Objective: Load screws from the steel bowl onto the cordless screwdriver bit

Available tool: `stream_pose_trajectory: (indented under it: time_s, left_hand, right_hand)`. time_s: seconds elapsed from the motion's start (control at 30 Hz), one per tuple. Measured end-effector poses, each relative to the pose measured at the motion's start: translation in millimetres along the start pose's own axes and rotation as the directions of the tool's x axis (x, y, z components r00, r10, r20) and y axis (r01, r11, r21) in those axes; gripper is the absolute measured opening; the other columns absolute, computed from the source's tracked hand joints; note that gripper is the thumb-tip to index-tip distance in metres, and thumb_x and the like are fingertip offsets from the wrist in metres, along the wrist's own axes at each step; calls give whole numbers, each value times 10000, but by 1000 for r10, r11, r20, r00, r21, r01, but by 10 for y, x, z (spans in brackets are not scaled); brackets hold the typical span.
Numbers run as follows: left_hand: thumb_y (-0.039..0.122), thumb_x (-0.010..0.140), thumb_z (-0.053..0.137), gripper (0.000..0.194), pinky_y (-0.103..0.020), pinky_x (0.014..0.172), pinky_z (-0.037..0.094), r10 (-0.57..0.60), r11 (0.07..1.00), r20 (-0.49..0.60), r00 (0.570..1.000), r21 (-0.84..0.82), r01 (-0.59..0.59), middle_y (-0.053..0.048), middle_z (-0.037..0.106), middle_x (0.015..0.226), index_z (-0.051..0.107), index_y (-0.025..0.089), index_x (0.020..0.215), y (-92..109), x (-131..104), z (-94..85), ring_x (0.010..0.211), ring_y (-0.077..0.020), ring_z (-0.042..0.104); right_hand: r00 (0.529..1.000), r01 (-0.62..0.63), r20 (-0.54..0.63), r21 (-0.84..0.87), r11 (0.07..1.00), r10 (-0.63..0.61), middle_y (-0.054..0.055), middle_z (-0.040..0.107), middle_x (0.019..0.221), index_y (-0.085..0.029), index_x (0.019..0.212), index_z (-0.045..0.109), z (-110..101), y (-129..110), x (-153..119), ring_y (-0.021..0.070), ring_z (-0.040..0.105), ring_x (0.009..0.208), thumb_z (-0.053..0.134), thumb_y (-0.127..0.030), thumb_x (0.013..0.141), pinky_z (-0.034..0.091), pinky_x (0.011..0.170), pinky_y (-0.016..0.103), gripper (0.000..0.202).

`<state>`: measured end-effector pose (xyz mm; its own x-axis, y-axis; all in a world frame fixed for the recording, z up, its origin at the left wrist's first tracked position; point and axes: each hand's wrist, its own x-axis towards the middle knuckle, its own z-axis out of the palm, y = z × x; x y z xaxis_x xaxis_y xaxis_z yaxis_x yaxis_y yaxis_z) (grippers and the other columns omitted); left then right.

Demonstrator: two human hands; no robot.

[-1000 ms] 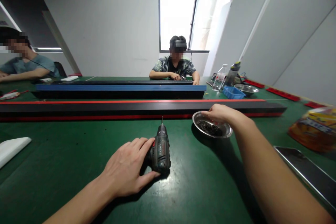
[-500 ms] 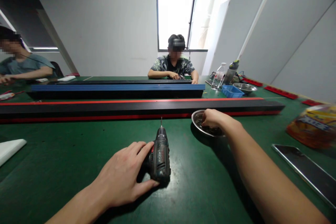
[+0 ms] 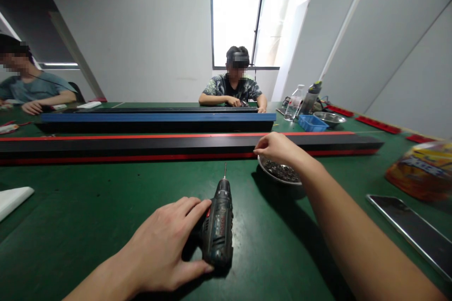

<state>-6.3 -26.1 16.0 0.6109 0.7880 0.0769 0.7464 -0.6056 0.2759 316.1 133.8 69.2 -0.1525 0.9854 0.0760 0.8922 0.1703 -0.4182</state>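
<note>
My left hand is wrapped around a dark cordless drill, whose thin bit points away from me toward a long black bar with red edges. My right hand is pinched just above the left rim of a metal bowl. Small dark pieces, apparently screws, fill the bowl. Whatever sits between my right fingertips is too small to make out.
Behind the black bar lies a blue-topped bar. On the right are a phone, an orange bag, a blue basket and a bottle. Two people sit across the green table.
My right hand has come up out of the bowl and shifted left, fingers pinched. The drill in my left hand has moved slightly toward me and to the right.
</note>
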Motion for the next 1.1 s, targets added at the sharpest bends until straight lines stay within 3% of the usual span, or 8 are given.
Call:
stream_pose_trajectory:
  time_s: [0.13,0.23,0.4,0.5,0.67,0.9,1.1]
  left_hand:
    - [549,802,822,865,-508,1057,568,15,1000,0,1000,-14,-15,-135,642,1420,475,247,1535,-13,-9,19,1221,-349,667]
    - [560,807,817,857,-508,1048,571,19,1000,-7,1000,-17,-19,-134,649,1409,477,253,1531,-24,-12,30,1207,-349,674]
    - [525,779,843,863,-492,1050,570,12,1000,-5,1000,-12,-12,-128,655,1405,486,264,1521,-13,-4,25,1206,-346,675]
    - [536,780,843,878,-487,1055,567,2,1000,-1,1000,-3,-2,-126,651,1415,479,268,1533,-6,-4,30,1210,-344,673]
    - [562,778,842,909,-491,1061,563,2,1000,-4,1000,6,-2,-126,647,1430,472,269,1554,-14,-3,43,1220,-349,670]
    - [568,787,840,913,-498,1073,560,-5,1000,14,1000,14,5,-119,641,1433,469,263,1564,-7,-7,28,1234,-346,662]
    - [556,790,838,914,-493,1079,553,-2,1000,18,1000,4,2,-128,634,1442,450,274,1569,1,-3,21,1246,-347,654]
  right_hand:
    - [995,96,-34,144,985,-92,106,830,879,-171,925,877,326,-331,6,236,758,795,730,-211,937,539,784,296,153]
    - [992,117,-63,162,980,-108,116,843,980,-184,996,882,637,-468,4,272,782,924,729,-220,945,553,874,319,165]
    - [984,111,-161,256,960,-71,134,831,1145,-188,1057,869,1074,-386,1,289,775,1099,671,-225,990,545,990,342,212]
    - [987,79,-160,385,919,-18,116,837,1117,-174,1072,858,1234,-255,22,255,787,1029,654,-254,1009,569,941,321,228]
    - [999,29,-35,532,846,-12,107,842,985,-126,1085,847,1284,-136,69,193,750,763,639,-267,1006,574,730,279,264]
    - [997,53,7,591,805,-71,94,822,894,-95,1052,854,1238,-114,74,150,688,675,630,-261,988,517,648,237,285]
    - [999,36,3,633,773,-49,89,817,879,-93,1046,855,1249,-98,79,132,672,642,621,-205,959,496,599,209,274]
